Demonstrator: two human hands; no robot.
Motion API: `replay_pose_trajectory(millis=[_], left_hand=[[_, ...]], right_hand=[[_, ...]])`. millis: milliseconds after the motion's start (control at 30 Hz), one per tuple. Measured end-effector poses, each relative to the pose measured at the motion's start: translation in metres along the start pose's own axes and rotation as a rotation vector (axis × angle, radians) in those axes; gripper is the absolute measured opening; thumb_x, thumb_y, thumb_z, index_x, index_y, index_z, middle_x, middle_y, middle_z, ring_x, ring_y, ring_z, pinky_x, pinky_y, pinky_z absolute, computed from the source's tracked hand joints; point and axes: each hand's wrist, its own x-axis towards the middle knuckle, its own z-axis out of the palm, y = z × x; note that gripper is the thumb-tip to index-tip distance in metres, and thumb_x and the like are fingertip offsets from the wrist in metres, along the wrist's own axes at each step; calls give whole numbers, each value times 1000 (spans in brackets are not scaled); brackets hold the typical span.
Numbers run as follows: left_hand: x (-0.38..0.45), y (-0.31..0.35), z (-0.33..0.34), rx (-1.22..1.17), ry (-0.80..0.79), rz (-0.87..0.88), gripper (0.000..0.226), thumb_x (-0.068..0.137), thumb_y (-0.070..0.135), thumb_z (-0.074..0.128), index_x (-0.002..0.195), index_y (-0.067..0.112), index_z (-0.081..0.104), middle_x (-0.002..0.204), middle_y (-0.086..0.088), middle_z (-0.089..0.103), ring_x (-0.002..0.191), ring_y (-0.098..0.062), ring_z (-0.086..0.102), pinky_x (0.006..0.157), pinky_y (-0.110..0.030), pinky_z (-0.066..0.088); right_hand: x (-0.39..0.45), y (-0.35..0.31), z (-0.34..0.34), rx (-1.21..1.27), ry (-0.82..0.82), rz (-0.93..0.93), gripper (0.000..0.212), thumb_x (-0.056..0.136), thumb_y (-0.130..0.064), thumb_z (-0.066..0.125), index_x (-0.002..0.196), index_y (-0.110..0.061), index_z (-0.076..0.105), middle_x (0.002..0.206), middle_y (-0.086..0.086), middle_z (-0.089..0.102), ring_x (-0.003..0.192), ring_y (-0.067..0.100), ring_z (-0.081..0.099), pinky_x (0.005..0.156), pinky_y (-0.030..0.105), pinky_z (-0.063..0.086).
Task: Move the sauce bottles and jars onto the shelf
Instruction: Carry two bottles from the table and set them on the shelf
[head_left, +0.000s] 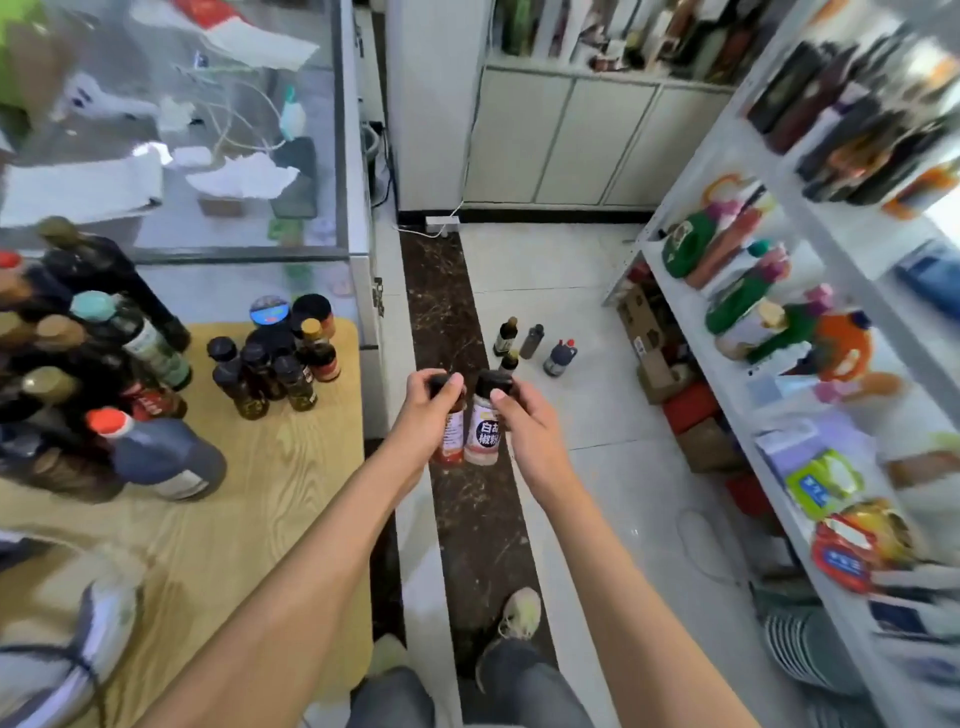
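Note:
My left hand (423, 410) grips a small black-capped jar with red contents (453, 441) by its top. My right hand (519, 415) holds a black-capped jar of pale powder with a dark label (483, 434) the same way. Both jars hang upright, side by side, over the dark floor strip between the table and the shelf. The white shelf unit (795, 332) runs along the right, holding bottles and packets. On the wooden table (280, 467) at the left stand several more sauce bottles (260, 374) and a large dark jug with a red cap (161, 457).
Several small bottles (535, 343) stand on the tiled floor ahead. Cardboard boxes (649, 343) sit under the shelf's lowest board. A glass display counter (208, 156) lies behind the table. White cabinets (571, 140) close off the far wall. My feet (519, 613) are below.

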Motion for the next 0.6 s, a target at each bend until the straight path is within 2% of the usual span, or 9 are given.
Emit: replay_pose_trajectory(millis=[67,133,200,267,367,500,600], left_hand=[[-14,13,27,6,-77,13,30,99,37,47,126,24,47,115,-3,57,104,-15,59,92,-34,51],[-26,27,49,-56,-144,0,23,102,29,39,119,24,53,116,-7,59,107,-19,59,97,-40,48],[-39,42,71,-80,-198,-2,27,101,20,32,109,24,58,116,-13,62,110,-25,59,103,-47,44],[-46,53,93,-34,-223,7,31,100,19,31,110,25,59,116,-16,63,111,-29,60,102,-49,45],[-65,73,137,139,-319,128,27,101,15,36,116,22,57,112,-12,63,101,-22,62,92,-40,50],[-78,87,200,285,-419,276,28,96,12,55,120,25,58,110,1,67,96,-10,64,70,-20,50],[-89,92,257,342,-453,353,31,90,14,65,119,26,60,107,3,69,97,-15,68,68,-25,55]], right_hand=[[-10,-12,-21,9,29,-37,24,99,-8,52,120,-5,64,104,7,71,87,7,68,72,20,53],[-17,-20,-41,5,77,-69,24,99,-11,53,120,-8,65,108,6,72,91,9,69,74,20,54],[-26,-29,-63,7,128,-100,24,99,-13,54,120,-10,65,106,6,73,89,9,70,71,19,53],[-33,-38,-87,14,149,-126,24,99,-13,54,121,-9,64,103,7,72,83,7,70,67,18,53],[-49,-57,-132,16,193,-194,23,100,-11,53,119,-6,64,99,6,71,80,6,69,65,18,51],[-76,-81,-206,26,249,-289,22,100,-6,51,116,-4,66,95,2,71,80,2,68,66,16,51],[-94,-92,-268,-7,264,-322,24,101,-9,51,119,-11,66,104,4,74,95,14,70,78,24,56]])
